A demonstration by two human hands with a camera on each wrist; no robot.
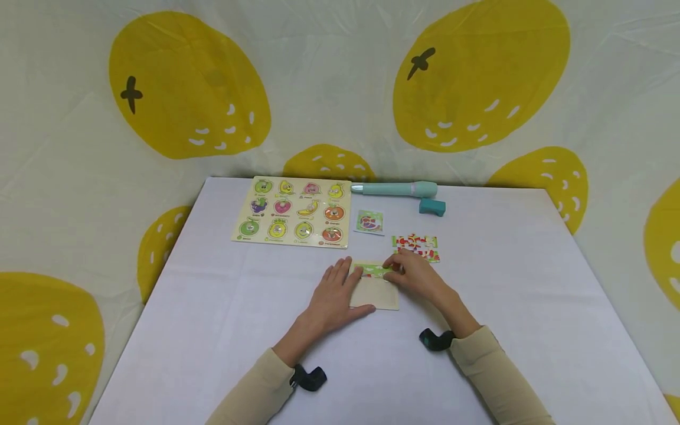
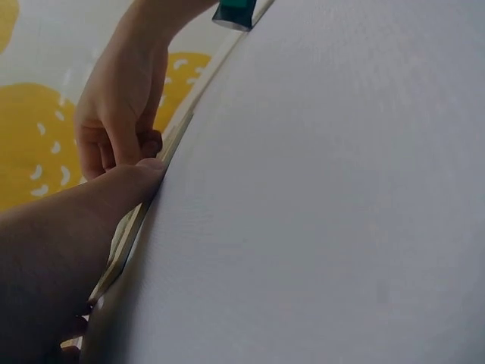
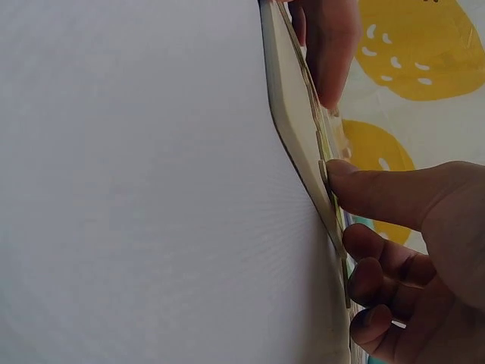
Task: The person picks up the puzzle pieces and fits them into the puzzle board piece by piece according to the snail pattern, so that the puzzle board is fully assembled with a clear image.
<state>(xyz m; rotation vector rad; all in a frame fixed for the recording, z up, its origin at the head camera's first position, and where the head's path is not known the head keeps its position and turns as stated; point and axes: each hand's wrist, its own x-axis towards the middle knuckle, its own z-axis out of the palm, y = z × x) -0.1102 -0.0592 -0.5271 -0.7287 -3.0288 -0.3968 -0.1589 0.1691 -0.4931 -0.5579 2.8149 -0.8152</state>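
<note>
A small light wooden puzzle tray [image 1: 374,294] lies on the white table, with green puzzle pieces [image 1: 373,270] along its far side. My left hand [image 1: 330,300] is spread over the tray's left side. Its forefinger touches the pieces and its thumb lies along the near edge. At the far right corner my right hand [image 1: 417,276] pinches a thin puzzle piece [image 3: 323,171] between thumb and curled fingers, right at the tray's rim. The fingers partly hide this piece. Beyond the right hand lie loose red and green puzzle pieces [image 1: 430,242].
A fruit puzzle board [image 1: 271,218] lies at the back left. Beside it are a small picture card [image 1: 369,222], a teal pen-shaped device [image 1: 390,189] and a teal block [image 1: 432,207]. Fruit-patterned cloth [image 1: 329,100] hangs behind the table.
</note>
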